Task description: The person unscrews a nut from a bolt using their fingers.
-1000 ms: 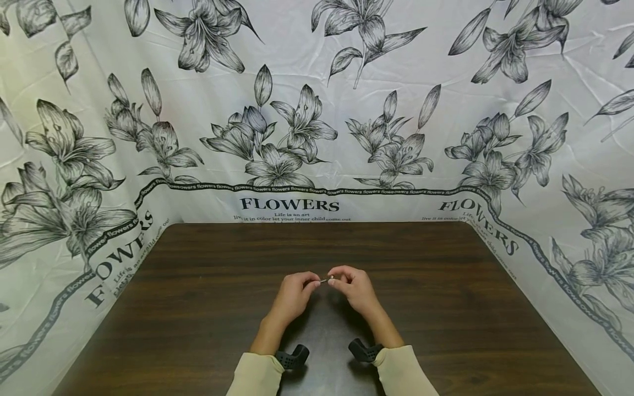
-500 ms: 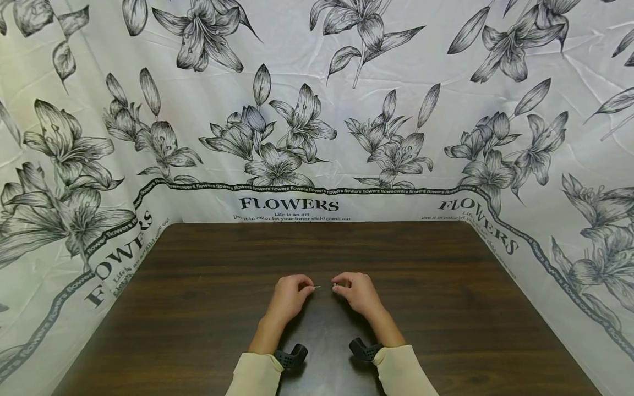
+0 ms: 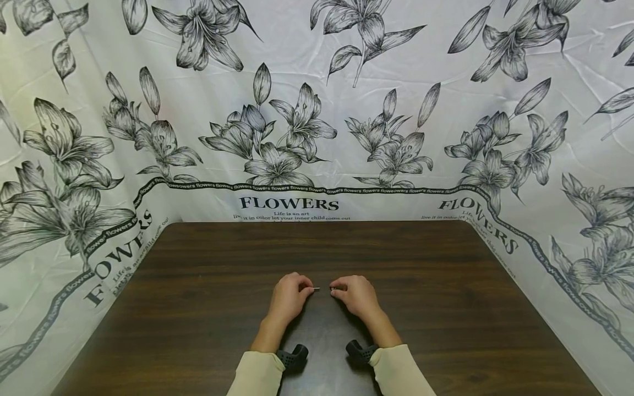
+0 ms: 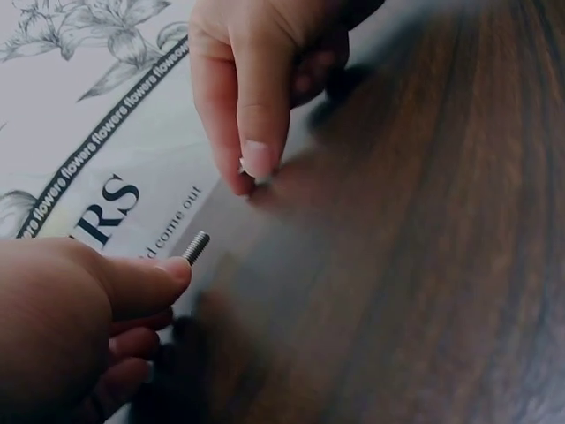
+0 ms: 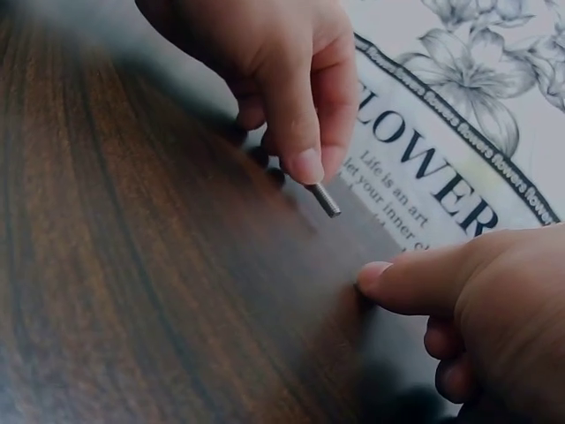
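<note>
Near the middle of the table, my left hand (image 3: 289,294) pinches a thin metal bolt (image 4: 197,247) between thumb and forefinger. Its threaded end sticks out past the fingertips toward the other hand; the rest is hidden in the grip. My right hand (image 3: 360,294) pinches a small silvery metal piece (image 4: 244,165), mostly covered by thumb and forefinger, so its exact kind is unclear. A short gap separates the bolt's tip from the right fingertips. Both hands are held just over the table.
The dark wood-grain table (image 3: 208,258) extends around both hands. Behind and beside it hangs a white cloth (image 3: 337,143) with black flower drawings and lettering. Black camera mounts, such as the left one (image 3: 294,357), sit on both wrists.
One second ago the bolt and the small metal piece met between the hands. The hands then moved apart; since half a second ago the right hand has shifted slightly left and down.
</note>
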Demonstrator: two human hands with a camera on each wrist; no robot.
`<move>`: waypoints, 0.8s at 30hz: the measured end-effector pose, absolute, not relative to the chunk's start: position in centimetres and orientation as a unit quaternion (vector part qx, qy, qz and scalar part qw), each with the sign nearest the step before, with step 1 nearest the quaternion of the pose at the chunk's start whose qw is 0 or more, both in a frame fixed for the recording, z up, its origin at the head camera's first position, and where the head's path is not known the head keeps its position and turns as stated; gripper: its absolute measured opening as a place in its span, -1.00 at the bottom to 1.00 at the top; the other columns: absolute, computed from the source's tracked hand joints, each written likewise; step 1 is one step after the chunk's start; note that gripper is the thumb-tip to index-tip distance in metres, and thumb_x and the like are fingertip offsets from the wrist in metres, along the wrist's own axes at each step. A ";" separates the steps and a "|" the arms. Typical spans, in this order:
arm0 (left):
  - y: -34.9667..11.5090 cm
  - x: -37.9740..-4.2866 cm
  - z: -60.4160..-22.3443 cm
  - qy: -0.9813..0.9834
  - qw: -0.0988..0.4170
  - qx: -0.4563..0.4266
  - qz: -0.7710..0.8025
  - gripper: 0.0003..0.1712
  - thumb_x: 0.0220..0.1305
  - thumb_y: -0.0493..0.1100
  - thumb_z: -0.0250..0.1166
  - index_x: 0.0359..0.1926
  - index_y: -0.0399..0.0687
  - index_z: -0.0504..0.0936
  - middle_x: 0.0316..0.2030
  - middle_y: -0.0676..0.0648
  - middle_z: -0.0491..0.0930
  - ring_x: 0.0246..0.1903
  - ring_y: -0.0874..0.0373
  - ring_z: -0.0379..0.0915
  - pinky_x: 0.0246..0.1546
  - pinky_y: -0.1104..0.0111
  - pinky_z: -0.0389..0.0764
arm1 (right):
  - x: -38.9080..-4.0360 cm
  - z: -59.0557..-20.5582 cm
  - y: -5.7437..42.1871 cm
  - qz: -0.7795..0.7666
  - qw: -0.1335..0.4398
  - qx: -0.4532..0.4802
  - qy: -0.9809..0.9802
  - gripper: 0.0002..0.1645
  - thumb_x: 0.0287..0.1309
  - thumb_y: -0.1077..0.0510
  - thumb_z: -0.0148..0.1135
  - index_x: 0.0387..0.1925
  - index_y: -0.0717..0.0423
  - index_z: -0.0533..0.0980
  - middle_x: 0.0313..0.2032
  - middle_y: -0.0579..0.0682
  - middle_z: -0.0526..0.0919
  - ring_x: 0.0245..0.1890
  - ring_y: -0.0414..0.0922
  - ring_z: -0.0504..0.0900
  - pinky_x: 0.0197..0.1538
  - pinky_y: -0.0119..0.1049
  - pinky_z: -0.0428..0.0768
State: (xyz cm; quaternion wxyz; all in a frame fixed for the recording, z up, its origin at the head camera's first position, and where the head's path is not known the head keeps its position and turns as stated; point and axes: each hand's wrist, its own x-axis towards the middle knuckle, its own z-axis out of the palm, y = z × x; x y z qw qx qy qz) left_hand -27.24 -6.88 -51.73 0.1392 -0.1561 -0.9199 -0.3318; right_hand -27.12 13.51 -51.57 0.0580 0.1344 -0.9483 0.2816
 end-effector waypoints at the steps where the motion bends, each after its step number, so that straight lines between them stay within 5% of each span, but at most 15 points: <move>1: -6.9 -27.2 -51.8 -0.919 0.141 -0.155 -0.333 -0.90 0.08 -0.18 0.48 -0.46 0.10 0.69 -0.50 0.18 0.46 -0.43 0.20 0.37 -0.34 0.27 0.43 | -27.1 -51.6 13.5 0.276 0.058 0.133 -0.950 -0.81 0.10 -0.02 0.40 -0.20 -0.19 0.72 -0.38 -0.23 0.69 -0.47 -0.26 0.55 -0.43 -0.27 0.49; 9: -7.0 -27.4 -52.4 -0.914 0.151 -0.151 -0.346 -0.88 0.04 -0.19 0.50 -0.48 0.09 0.70 -0.51 0.17 0.43 -0.46 0.23 0.31 -0.40 0.32 0.40 | -27.2 -51.5 13.2 0.248 0.069 0.147 -0.955 -0.78 0.12 -0.04 0.38 -0.16 -0.20 0.73 -0.18 -0.17 0.73 -0.22 -0.10 0.68 -0.22 -0.11 0.59; 24: -6.8 -27.4 -52.6 -0.915 0.125 -0.135 -0.360 -0.90 0.06 -0.15 0.50 -0.44 0.11 0.70 -0.52 0.17 0.40 -0.44 0.23 0.29 -0.41 0.33 0.36 | -27.0 -51.5 13.2 0.234 0.075 0.154 -0.957 -0.77 0.15 -0.03 0.36 -0.14 -0.19 0.73 -0.15 -0.17 0.73 -0.14 -0.04 0.67 -0.18 -0.04 0.59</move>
